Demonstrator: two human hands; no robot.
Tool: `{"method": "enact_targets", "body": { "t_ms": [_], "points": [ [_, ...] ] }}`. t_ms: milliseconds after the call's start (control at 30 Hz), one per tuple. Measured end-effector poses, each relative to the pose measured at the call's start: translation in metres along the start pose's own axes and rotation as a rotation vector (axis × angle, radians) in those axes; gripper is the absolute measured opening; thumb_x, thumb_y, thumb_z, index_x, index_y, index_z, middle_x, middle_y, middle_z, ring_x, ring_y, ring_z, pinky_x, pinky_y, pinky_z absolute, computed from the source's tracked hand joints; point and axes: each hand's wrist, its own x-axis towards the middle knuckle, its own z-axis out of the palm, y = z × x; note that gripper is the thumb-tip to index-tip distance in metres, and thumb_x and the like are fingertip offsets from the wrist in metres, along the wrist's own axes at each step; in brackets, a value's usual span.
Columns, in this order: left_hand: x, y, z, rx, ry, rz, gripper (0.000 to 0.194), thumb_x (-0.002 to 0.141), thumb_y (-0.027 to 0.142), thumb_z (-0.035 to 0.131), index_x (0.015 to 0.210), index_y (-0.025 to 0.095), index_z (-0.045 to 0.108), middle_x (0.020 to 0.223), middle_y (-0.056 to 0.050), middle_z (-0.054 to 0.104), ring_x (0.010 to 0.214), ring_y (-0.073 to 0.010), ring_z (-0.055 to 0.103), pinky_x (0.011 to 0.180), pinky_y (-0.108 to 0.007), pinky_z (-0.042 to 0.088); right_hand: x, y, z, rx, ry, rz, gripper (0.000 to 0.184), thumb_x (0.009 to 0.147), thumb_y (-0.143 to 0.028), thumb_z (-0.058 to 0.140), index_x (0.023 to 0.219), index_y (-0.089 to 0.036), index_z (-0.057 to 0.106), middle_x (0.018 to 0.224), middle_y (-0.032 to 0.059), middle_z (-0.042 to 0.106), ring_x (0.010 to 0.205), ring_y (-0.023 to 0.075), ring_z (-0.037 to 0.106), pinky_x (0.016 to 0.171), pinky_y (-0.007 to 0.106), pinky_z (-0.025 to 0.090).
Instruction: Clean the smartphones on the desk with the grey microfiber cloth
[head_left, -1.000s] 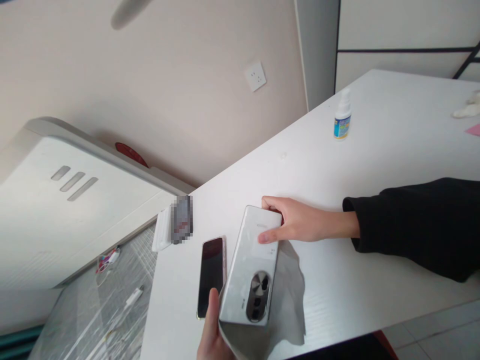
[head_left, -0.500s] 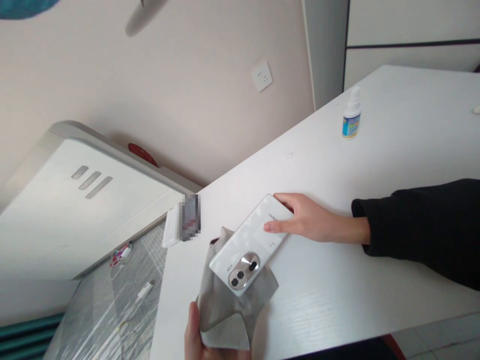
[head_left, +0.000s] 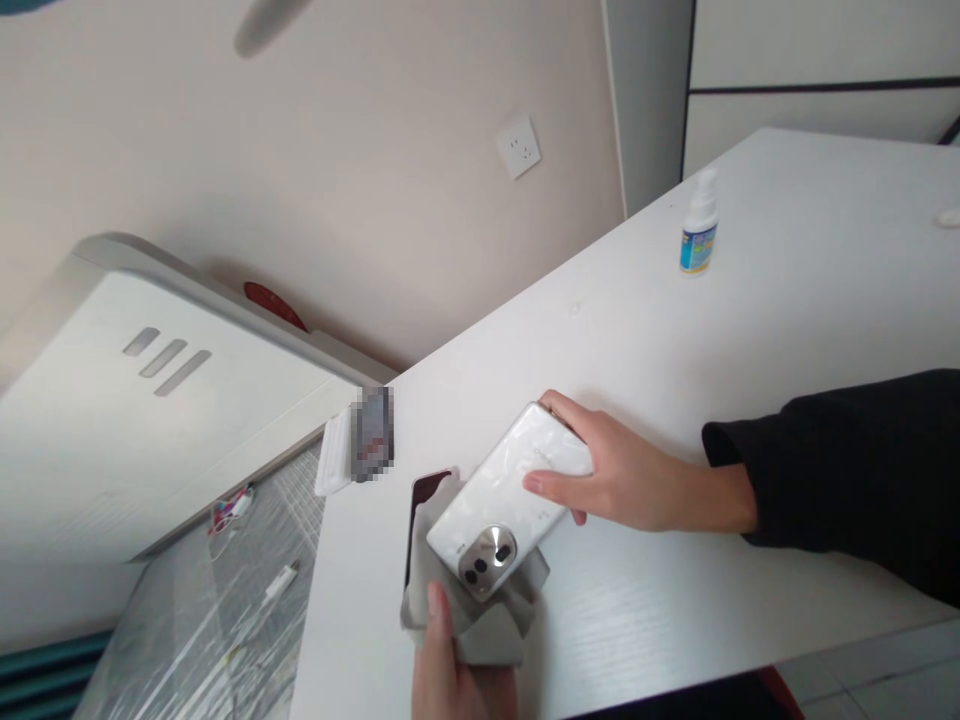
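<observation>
My right hand grips the upper end of a white phone, held back side up with its round camera module facing me. My left hand, at the bottom edge of the view, pinches a grey cloth that lies under and against the phone's camera end. A second phone with a dark screen lies on the white table, mostly covered by the cloth and the white phone.
A small spray bottle with a blue label stands farther back on the table. A white stand with a blurred patch sits at the table's left edge. Left of the table are a white cabinet and plastic-wrapped surface.
The white phone has turned from lying lengthwise towards me to a diagonal tilt. My left hand has bunched the grey cloth up around its camera end, covering the dark phone.
</observation>
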Motion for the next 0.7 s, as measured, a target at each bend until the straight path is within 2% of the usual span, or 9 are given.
{"method": "enact_targets", "body": {
  "t_ms": [67,133,200,267,400,433,500,600,700],
  "points": [
    [0.001,0.003,0.009,-0.035,0.073,-0.002,0.030,0.098,0.046,0.064,0.124,0.036,0.076,0.125,0.001,0.078,0.119,-0.0233,0.073,0.109,-0.040,0.055,-0.001,0.000,-0.001,-0.062,0.040,-0.049,0.050,0.092,-0.032,0.071,0.133,-0.026,0.044,0.082,-0.0037,0.067,0.060,0.0178,0.065,0.057,0.031,0.052],
    [0.004,0.007,0.017,-0.075,0.117,-0.044,0.029,0.100,0.039,0.062,0.126,0.035,0.075,0.128,0.000,0.076,0.122,-0.0242,0.071,0.108,-0.042,0.055,0.000,0.001,-0.002,-0.201,0.093,-0.156,0.058,0.090,-0.027,0.072,0.141,-0.026,0.043,0.104,0.0022,0.071,0.083,0.0218,0.070,0.078,0.037,0.056],
    [0.006,0.009,0.022,-0.092,0.102,-0.128,0.028,0.101,0.030,0.060,0.125,0.030,0.076,0.127,-0.004,0.077,0.125,-0.0263,0.069,0.110,-0.045,0.054,0.003,0.004,-0.004,-0.327,0.094,-0.257,0.050,0.089,-0.027,0.075,0.134,-0.024,0.053,0.126,0.0073,0.066,0.111,0.0263,0.066,0.099,0.042,0.052],
    [0.007,0.010,0.024,-0.084,0.070,-0.196,0.028,0.101,0.022,0.060,0.123,0.024,0.077,0.123,-0.008,0.078,0.127,-0.0290,0.068,0.112,-0.047,0.052,0.007,0.008,-0.005,-0.415,0.055,-0.327,0.042,0.088,-0.033,0.080,0.124,-0.023,0.062,0.140,0.0095,0.059,0.125,0.0281,0.060,0.107,0.043,0.047],
    [0.009,0.010,0.022,-0.037,0.098,-0.157,0.032,0.099,0.017,0.062,0.129,0.020,0.072,0.120,-0.011,0.079,0.125,-0.0293,0.069,0.106,-0.042,0.057,0.013,0.012,-0.009,-0.643,-0.005,-0.588,0.054,0.084,-0.057,0.083,0.121,-0.020,0.069,0.130,0.0103,0.066,0.131,0.0322,0.054,0.118,0.050,0.034],
    [0.010,0.011,0.020,-0.020,0.106,-0.148,0.034,0.099,0.017,0.062,0.132,0.019,0.071,0.120,-0.011,0.079,0.123,-0.0287,0.070,0.102,-0.039,0.060,0.014,0.012,-0.010,-0.706,-0.027,-0.664,0.059,0.084,-0.062,0.081,0.122,-0.018,0.070,0.125,0.0107,0.068,0.130,0.0329,0.054,0.119,0.051,0.032],
    [0.011,0.015,0.018,0.020,0.113,-0.140,0.039,0.098,0.016,0.063,0.137,0.021,0.067,0.121,-0.010,0.079,0.120,-0.0276,0.072,0.096,-0.035,0.063,0.015,0.010,-0.012,-0.815,-0.090,-0.739,0.065,0.088,-0.064,0.075,0.129,-0.014,0.068,0.125,0.0129,0.069,0.124,0.0324,0.057,0.114,0.050,0.036],
    [0.011,0.022,0.017,0.087,0.132,-0.111,0.048,0.094,0.019,0.068,0.141,0.024,0.064,0.125,-0.007,0.078,0.118,-0.0277,0.073,0.094,-0.034,0.064,0.014,0.004,-0.013,-0.887,-0.187,-0.726,0.068,0.094,-0.064,0.067,0.143,-0.018,0.060,0.135,0.0139,0.065,0.117,0.0304,0.058,0.101,0.045,0.044],
    [0.008,0.028,0.017,0.138,0.165,-0.081,0.053,0.090,0.028,0.076,0.141,0.024,0.064,0.129,-0.008,0.076,0.119,-0.0293,0.072,0.099,-0.036,0.061,0.012,-0.002,-0.014,-0.929,-0.237,-0.710,0.073,0.095,-0.063,0.067,0.153,-0.023,0.051,0.140,0.0134,0.062,0.120,0.0326,0.055,0.101,0.046,0.043]
  ]
}}
